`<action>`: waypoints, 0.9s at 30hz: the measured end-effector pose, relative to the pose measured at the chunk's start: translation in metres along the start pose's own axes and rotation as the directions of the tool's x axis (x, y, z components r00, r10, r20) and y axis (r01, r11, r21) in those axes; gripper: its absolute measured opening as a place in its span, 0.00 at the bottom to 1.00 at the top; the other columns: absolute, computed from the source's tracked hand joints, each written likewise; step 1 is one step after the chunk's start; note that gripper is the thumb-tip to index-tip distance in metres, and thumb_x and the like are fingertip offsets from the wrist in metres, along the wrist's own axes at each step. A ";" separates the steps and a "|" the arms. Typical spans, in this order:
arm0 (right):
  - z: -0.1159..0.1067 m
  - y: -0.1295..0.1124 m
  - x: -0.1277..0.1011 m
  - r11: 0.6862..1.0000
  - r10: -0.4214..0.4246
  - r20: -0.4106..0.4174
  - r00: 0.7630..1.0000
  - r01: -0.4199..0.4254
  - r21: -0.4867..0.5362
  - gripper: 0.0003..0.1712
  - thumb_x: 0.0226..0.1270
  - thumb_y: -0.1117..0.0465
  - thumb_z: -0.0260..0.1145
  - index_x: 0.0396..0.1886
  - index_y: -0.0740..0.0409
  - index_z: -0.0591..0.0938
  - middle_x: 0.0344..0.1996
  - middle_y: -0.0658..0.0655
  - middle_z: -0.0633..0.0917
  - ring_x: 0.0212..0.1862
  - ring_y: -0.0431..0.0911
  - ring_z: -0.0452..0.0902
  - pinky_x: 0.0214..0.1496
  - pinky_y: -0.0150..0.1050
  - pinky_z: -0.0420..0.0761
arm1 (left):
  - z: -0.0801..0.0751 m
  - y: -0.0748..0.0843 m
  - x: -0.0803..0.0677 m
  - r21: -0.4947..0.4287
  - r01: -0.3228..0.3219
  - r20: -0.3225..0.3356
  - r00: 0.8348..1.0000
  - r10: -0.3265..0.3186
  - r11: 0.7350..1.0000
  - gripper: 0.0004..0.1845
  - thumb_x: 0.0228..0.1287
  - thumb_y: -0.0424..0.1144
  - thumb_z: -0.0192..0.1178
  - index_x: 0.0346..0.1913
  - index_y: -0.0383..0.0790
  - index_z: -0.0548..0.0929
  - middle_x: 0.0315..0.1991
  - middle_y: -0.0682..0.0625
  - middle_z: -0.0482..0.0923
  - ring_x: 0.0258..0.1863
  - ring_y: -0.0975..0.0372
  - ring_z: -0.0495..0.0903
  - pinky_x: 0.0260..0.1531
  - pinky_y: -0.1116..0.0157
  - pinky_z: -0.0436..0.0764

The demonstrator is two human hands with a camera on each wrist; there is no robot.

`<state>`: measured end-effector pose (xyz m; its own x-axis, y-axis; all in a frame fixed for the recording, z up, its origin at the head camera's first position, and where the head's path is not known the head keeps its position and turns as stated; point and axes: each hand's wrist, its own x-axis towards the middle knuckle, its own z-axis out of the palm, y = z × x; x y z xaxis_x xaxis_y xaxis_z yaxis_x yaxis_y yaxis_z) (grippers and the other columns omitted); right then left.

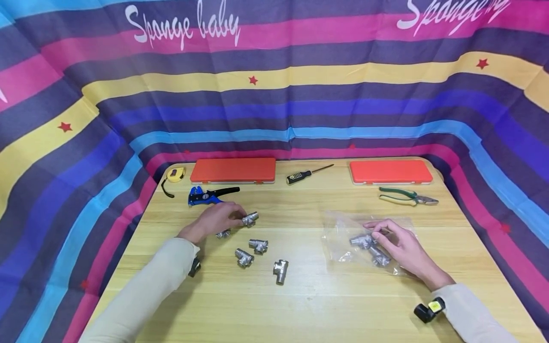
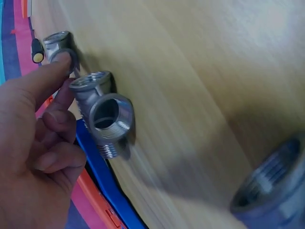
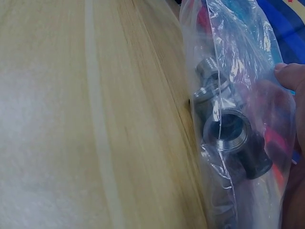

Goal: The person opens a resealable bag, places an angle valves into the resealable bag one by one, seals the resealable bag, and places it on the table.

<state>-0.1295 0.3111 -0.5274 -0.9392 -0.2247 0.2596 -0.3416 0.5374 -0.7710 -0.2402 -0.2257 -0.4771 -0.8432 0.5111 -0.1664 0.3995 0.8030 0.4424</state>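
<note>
Head view: left grip (image 1: 220,218) pinches a metal tee fitting (image 1: 250,219) at the left half of the surface (image 1: 214,309); four loose fittings (image 1: 280,272) lie nearby. Right grip (image 1: 401,245) grasps a clear plastic bag (image 1: 336,238) containing two bagged fittings (image 1: 362,241).

Left wrist view: extended digit (image 2: 40,78) meets the pinched fitting.

Right wrist view: thumb (image 3: 288,76) against the bag, fittings visible through plastic.

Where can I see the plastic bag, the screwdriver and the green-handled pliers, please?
Plastic bag (image 1: 336,238): head view, on the clear film at its left part.
Screwdriver (image 1: 304,176): head view, on the handle, near the shaft.
Green-handled pliers (image 1: 407,193): head view, on the upper green handle.
</note>
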 end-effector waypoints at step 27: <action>-0.002 -0.004 -0.001 1.000 0.017 -0.008 1.000 -0.017 -0.006 0.05 0.84 0.63 0.65 0.48 0.47 0.84 0.59 0.47 0.91 0.65 0.25 0.78 0.64 0.17 0.73 | 0.037 0.099 0.035 -0.438 -0.020 0.090 0.994 0.066 0.899 0.15 0.76 0.49 0.70 0.60 0.56 0.89 0.52 0.59 0.89 0.44 0.57 0.83 0.46 0.59 0.84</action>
<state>-0.1276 0.3109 -0.5228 -0.9453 -0.2085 0.2511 -0.3255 0.5460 -0.7720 -0.2170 -0.1166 -0.4719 -0.7791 0.5887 -0.2154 0.2187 0.5774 0.7867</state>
